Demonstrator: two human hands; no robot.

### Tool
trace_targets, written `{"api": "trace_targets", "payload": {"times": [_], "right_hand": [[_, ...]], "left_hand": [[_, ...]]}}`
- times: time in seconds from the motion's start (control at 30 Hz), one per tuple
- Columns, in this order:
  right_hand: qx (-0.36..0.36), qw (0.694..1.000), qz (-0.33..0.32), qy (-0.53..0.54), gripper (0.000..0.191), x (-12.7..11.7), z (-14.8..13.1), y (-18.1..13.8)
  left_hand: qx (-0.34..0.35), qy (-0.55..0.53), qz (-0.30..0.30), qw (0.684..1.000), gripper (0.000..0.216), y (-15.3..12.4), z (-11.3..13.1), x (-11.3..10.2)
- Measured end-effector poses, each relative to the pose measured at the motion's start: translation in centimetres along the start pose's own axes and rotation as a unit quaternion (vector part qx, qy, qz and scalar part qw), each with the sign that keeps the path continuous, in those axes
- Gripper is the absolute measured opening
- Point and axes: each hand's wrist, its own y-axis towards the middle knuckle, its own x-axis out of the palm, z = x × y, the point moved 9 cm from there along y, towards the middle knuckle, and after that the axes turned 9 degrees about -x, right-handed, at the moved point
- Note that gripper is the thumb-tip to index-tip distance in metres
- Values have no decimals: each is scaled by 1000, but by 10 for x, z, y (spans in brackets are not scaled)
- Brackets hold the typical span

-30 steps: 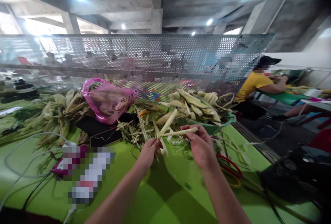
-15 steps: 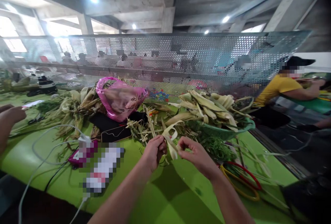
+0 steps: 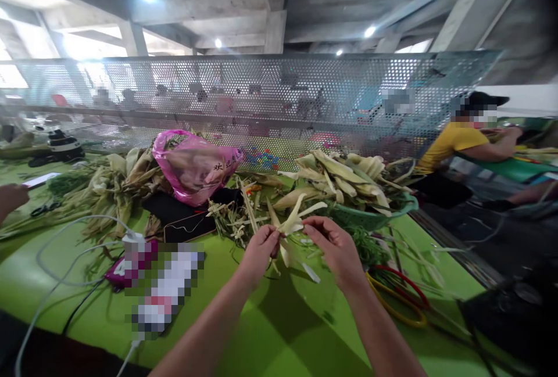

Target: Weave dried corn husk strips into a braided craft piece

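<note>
In the head view, the person's left hand (image 3: 260, 247) is closed around the lower end of a bunch of pale yellow corn-husk strips (image 3: 291, 223). The right hand (image 3: 333, 246) pinches the same bunch with thumb and fingertips, just beside the left. The strips fan upward, held above the middle of the bright green worktop (image 3: 279, 330). Toward the far right edge stands a green plastic basin (image 3: 399, 209) heaped with husks. A pink plastic bag (image 3: 196, 165) lies further left along the far edge. Red and yellow rings (image 3: 403, 301) lie near the right edge.
</note>
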Motion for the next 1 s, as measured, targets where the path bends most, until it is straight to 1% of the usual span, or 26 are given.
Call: {"api": "trace_targets", "payload": {"times": [0.07,0.2,0.37,0.53,0.63,0.73,0.83,0.93,1.0], "right_hand": [[19,999,17,27,33,-2,5,-1],[65,997,-2,32,38,5,15,-3],[58,998,27,15,38,2,16,-3],[78,997,-16,21,34,11,20,-5],[82,995,-13,56,30,14,21,-6],[56,997,-4,51,28,15,16,-6],[-4,999,-11,-36,25,17,4,-7],[-78,989,-16,-125,19,21,-11,-11],[-108,982,-27,-151,16,26,-16,-13]], "left_hand": [[8,22,-9,1000,40,0,-2,4],[22,55,-14,998,34,-3,-5,9],[23,63,-7,998,33,-6,-2,11],[42,105,7,994,25,-5,-2,9],[35,119,4,992,23,-1,-10,8],[17,112,17,993,23,3,-18,5],[6,110,33,993,22,5,-22,1],[25,128,38,991,20,5,-20,1],[39,146,40,988,18,3,-17,2]]}}
